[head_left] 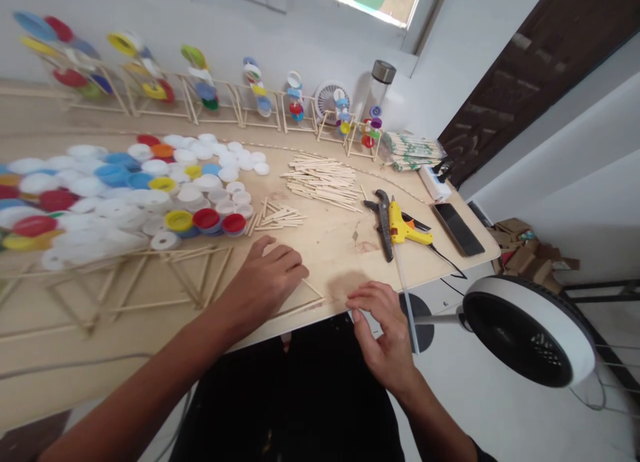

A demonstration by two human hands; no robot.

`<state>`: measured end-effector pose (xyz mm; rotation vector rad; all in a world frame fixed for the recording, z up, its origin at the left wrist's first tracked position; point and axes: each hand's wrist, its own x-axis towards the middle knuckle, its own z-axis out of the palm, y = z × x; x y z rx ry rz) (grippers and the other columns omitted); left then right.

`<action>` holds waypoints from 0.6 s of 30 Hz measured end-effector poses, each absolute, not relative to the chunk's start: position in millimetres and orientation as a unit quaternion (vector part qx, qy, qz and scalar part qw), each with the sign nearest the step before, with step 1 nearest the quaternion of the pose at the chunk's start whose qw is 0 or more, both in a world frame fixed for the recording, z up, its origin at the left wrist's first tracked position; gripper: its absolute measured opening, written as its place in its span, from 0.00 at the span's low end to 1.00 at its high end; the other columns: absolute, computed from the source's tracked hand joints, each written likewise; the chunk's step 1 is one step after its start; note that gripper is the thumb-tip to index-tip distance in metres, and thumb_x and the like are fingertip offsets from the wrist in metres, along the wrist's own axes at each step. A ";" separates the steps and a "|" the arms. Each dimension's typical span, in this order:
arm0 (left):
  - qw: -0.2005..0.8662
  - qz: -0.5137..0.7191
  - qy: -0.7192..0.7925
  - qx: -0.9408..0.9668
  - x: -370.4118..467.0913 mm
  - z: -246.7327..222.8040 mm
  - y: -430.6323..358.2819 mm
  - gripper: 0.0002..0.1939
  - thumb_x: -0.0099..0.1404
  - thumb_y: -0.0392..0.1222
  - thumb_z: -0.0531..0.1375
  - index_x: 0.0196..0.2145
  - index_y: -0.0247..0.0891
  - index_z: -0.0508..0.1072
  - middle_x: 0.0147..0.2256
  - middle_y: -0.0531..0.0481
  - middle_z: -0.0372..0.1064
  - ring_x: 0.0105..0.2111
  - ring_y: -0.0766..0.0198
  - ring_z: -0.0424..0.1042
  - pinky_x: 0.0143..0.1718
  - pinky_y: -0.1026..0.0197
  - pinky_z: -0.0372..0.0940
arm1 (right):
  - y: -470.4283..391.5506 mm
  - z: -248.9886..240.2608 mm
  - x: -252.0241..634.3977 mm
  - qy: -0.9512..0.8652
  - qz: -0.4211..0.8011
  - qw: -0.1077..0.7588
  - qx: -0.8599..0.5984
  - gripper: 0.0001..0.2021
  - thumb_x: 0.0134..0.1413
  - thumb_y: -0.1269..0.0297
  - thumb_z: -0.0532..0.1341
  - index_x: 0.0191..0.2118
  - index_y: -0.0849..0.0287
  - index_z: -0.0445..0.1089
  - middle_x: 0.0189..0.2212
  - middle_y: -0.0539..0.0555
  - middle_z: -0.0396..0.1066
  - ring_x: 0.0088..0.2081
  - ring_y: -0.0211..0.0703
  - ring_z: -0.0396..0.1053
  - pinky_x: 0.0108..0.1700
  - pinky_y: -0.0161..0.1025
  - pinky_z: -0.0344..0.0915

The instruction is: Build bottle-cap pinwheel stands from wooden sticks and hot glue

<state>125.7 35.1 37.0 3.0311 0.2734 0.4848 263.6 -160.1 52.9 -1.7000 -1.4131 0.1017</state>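
At the near edge of the table [333, 242], I see the left hand [267, 279] bent over corner-joined wooden sticks [313, 305], perhaps steadying them, its grip hidden, while the right hand [384, 332] hangs half-open, empty, the yellow glue gun [397, 223] seemingly kept within reach.

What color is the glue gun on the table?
The glue gun is mostly yellow; it shows best in the head view.

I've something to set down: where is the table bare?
Bare tabletop lies between the large stick pile, the dark cutter and the left hand. It's crowded on the left, with plastic caps and stick frames.
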 end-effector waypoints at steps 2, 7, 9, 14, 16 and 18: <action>0.017 0.158 0.097 0.982 123.1 36.7 35.8 0.15 0.69 0.34 0.48 0.31 0.40 0.72 0.31 0.49 0.71 0.37 0.58 0.69 0.51 0.44 0.53 | -159.3 53.2 264.0 -0.572 0.038 0.446 -0.687 0.11 0.57 0.76 0.56 0.42 0.54 0.70 0.38 0.53 0.74 0.46 0.48 0.67 0.49 0.51 0.64; 0.012 0.141 0.105 0.984 118.5 39.2 37.8 0.13 0.68 0.33 0.50 0.31 0.40 0.73 0.32 0.48 0.72 0.38 0.57 0.70 0.47 0.47 0.56 | -155.2 50.3 264.7 -0.578 0.037 0.440 -0.686 0.10 0.57 0.75 0.57 0.41 0.54 0.70 0.37 0.53 0.75 0.46 0.48 0.68 0.49 0.51 0.63; 0.015 0.151 0.108 0.982 117.4 39.6 38.7 0.13 0.67 0.33 0.50 0.32 0.39 0.73 0.33 0.48 0.72 0.40 0.56 0.70 0.46 0.48 0.56 | -152.3 46.7 263.7 -0.586 0.040 0.430 -0.685 0.10 0.58 0.74 0.57 0.41 0.54 0.70 0.38 0.53 0.75 0.46 0.48 0.68 0.49 0.50 0.64; 0.030 0.236 0.110 0.965 105.5 41.3 28.8 0.10 0.67 0.34 0.52 0.35 0.39 0.73 0.36 0.47 0.74 0.41 0.55 0.69 0.44 0.50 0.58 | -144.7 38.7 259.7 -0.609 0.029 0.407 -0.680 0.09 0.59 0.73 0.57 0.40 0.54 0.72 0.38 0.54 0.75 0.45 0.48 0.68 0.48 0.51 0.64; 0.043 0.257 0.121 0.958 96.7 42.7 16.0 0.08 0.66 0.35 0.54 0.34 0.39 0.73 0.35 0.48 0.73 0.40 0.56 0.68 0.43 0.52 0.59 | -143.9 39.8 263.1 -0.610 0.014 0.404 -0.681 0.09 0.59 0.73 0.57 0.41 0.54 0.72 0.38 0.54 0.74 0.46 0.48 0.68 0.49 0.50 0.64; 0.059 0.276 0.132 0.950 88.7 42.9 0.6 0.07 0.65 0.34 0.54 0.32 0.39 0.72 0.32 0.49 0.72 0.37 0.57 0.67 0.42 0.52 0.59 | -145.4 44.1 273.6 -0.607 -0.011 0.397 -0.689 0.10 0.59 0.74 0.57 0.41 0.55 0.72 0.39 0.54 0.74 0.46 0.48 0.68 0.49 0.50 0.64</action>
